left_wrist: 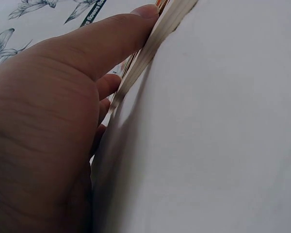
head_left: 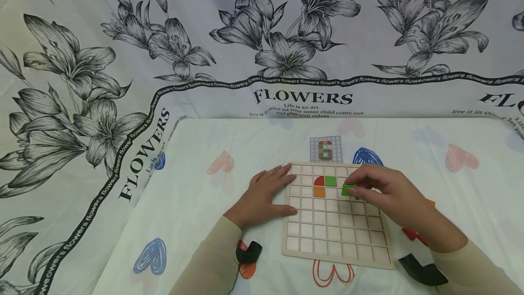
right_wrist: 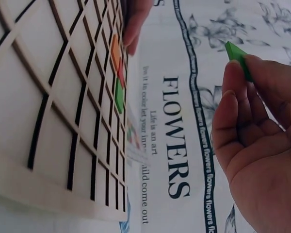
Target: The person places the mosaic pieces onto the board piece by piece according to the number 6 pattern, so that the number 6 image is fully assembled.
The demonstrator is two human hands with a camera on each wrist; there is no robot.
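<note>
A pale wooden grid board (head_left: 309, 246) lies on the cloth. Near its far edge sit a red rounded tile (head_left: 319, 181), a green square tile (head_left: 330, 180) and, below the red one, an orange square tile (head_left: 319, 191). My left hand (head_left: 264, 197) rests at the board's left edge, fingers spread and thumb on the rim. Between thumb and fingers, my right hand (head_left: 382, 190) pinches another green tile (head_left: 348, 190); the right wrist view shows this green tile (right_wrist: 238, 59) held above the board's surface.
Behind the board lies a small pattern card (head_left: 325, 149) with a coloured figure on a grid. Red tiles (head_left: 410, 233) and an orange tile (head_left: 431, 203) lie to the right, partly hidden by my right forearm. A flower-printed curtain (head_left: 286, 35) hangs behind the table.
</note>
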